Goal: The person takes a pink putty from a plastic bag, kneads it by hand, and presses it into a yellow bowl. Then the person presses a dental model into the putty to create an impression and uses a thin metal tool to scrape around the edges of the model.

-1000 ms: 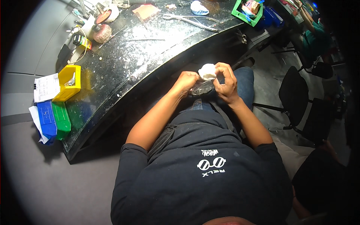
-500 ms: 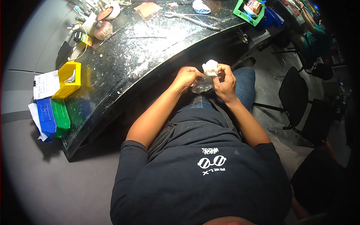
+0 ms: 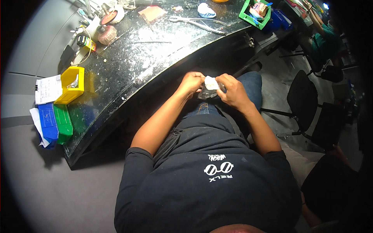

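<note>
Right hand (image 3: 232, 92) pinched a white lump (image 3: 211, 83) above the lap (image 3: 202, 109); the left hand (image 3: 192, 84), nearly closed, held a clear bag (image 3: 207, 94). Beyond, pliers (image 3: 185, 19) and a green tray (image 3: 250, 21) occupied the tabletop (image 3: 128, 66).

A lumpy white piece (image 3: 211, 83), held in midair, overlaps the top of a crumpled see-through bag (image 3: 207, 94); whether it sits inside is unclear.

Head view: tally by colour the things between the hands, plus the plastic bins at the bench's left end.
White: 1, the lump between left hand and right hand
Clear: 1, the crumpled plastic below it
Yellow: 1 bin
Blue: 1 bin
Green: 1 bin
Total: 5
</note>
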{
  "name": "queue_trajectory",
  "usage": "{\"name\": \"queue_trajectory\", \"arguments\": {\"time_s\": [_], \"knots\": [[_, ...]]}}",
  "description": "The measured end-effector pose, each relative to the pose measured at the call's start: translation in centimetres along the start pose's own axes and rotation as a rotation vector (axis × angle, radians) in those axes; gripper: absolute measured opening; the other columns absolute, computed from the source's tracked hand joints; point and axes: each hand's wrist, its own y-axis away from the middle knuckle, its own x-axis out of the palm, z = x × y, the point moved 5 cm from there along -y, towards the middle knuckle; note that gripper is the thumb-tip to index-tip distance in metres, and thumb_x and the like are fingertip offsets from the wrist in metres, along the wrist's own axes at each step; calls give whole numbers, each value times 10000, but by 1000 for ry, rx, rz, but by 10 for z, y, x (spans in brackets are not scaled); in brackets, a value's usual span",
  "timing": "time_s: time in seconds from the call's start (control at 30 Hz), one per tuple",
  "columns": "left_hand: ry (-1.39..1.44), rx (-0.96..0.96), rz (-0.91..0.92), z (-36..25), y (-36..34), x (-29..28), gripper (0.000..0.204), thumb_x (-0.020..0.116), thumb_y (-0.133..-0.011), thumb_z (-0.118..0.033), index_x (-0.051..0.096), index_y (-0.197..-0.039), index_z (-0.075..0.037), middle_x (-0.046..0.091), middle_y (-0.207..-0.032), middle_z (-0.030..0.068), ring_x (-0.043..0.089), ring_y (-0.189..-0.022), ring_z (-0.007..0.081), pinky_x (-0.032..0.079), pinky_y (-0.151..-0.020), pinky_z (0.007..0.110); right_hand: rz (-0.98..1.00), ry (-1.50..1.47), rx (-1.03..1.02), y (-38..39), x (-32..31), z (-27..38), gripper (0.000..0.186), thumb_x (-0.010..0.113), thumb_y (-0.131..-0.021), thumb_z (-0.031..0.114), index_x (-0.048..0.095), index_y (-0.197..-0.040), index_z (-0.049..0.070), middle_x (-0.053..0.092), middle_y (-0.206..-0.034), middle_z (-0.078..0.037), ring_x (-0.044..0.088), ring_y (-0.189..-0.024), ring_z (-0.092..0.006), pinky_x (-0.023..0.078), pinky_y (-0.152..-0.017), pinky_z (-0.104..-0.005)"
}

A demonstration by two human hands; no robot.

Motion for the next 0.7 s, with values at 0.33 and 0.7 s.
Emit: {"name": "queue_trajectory", "arguments": {"time_s": [0.33, 0.7], "knots": [[-28, 44, -36, -8, 16, 2, 85, 673, -861, -62, 704, -787, -32, 659, -707, 24, 568, -575, 81, 443, -507, 221, 431, 174, 27, -15, 0, 17, 270, 704, -767, 246, 724, -850, -10, 523, -1182, -192, 486, -1126, -330, 452, -953, -411], [0, 28, 1, -10, 18, 1, 58, 689, -846, -53, 721, -813, -18, 680, -723, 50, 566, -554, 91, 429, -493, 228, 381, 69, -7, -19, -20, 27, 376, 771, -747, 235, 758, -1081, 62, 520, -1317, -160, 420, -1299, -337, 345, -1106, -442]]}}
